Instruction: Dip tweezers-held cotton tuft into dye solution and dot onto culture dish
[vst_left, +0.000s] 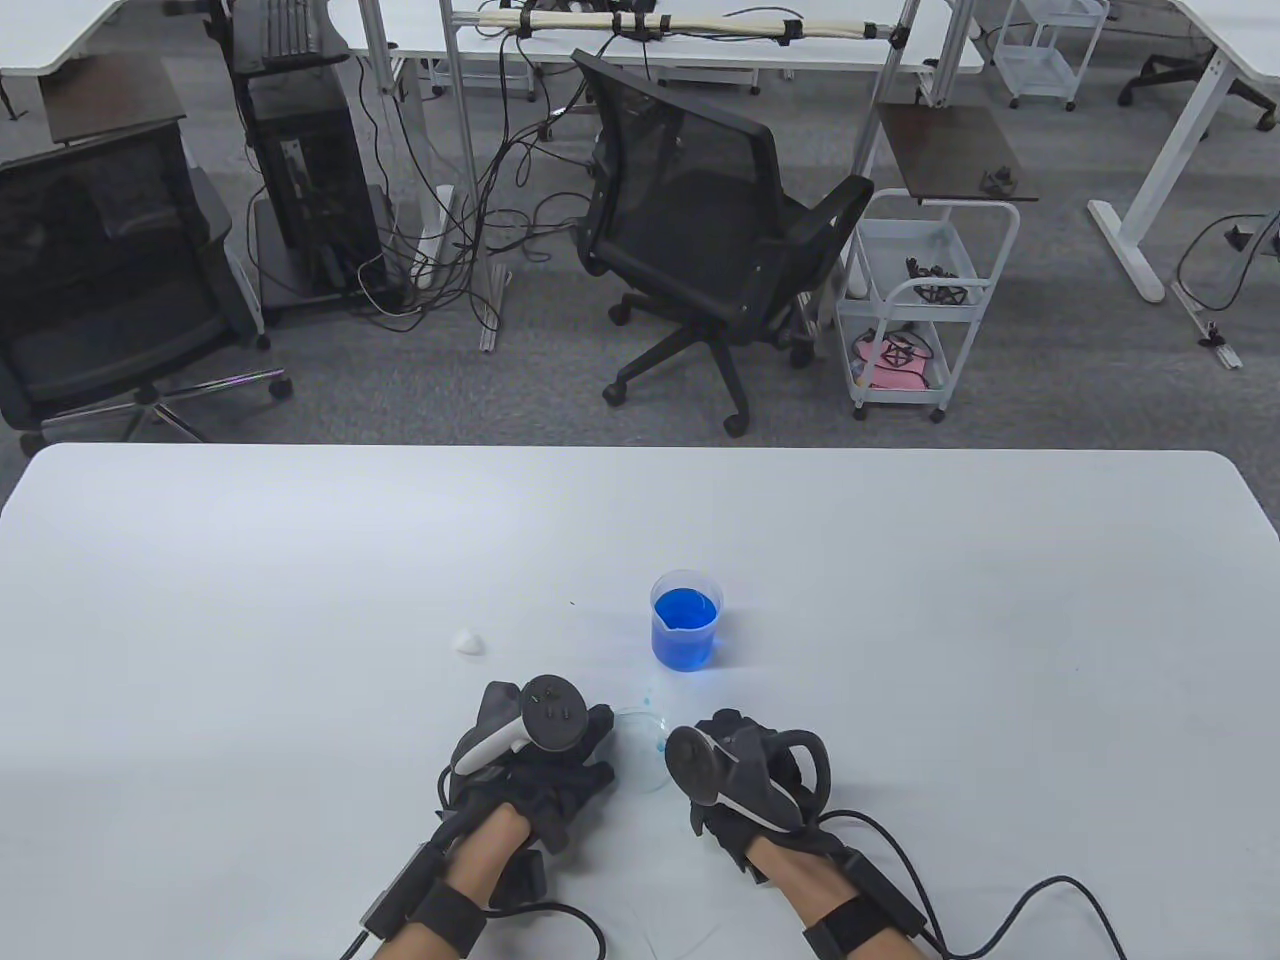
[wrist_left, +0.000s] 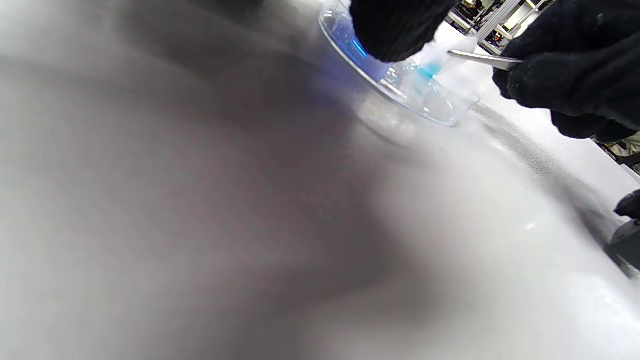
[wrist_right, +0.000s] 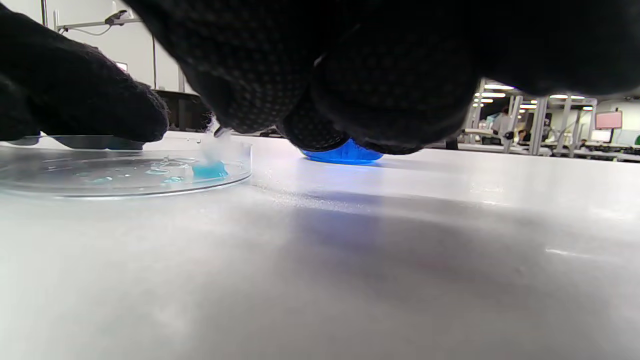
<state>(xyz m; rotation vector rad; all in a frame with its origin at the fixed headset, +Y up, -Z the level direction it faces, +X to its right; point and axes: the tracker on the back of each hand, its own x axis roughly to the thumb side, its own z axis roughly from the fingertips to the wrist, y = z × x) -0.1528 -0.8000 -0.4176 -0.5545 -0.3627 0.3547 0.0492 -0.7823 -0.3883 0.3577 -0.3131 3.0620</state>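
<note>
your right hand (vst_left: 745, 775) low, knuckles up, pinching tweezers (wrist_left: 482, 59) | blue-wet cotton tuft (wrist_right: 210, 167) pressed into petri dish (vst_left: 640, 750) | your left hand (vst_left: 540, 760) fingertip resting on dish rim, fingers straight | dye beaker (vst_left: 686, 620) far side

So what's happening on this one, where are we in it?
A person in sensor gloves is dotting dye onto a clear culture dish on the white table. The right hand pinches tweezers holding a blue-stained cotton tuft, pressed down inside the dish near its right rim. The left hand rests fingertips on the dish's other side, steadying it. A few pale blue marks already show in the dish. The beaker of blue dye stands just behind, and a spare white cotton tuft lies to the left.
</note>
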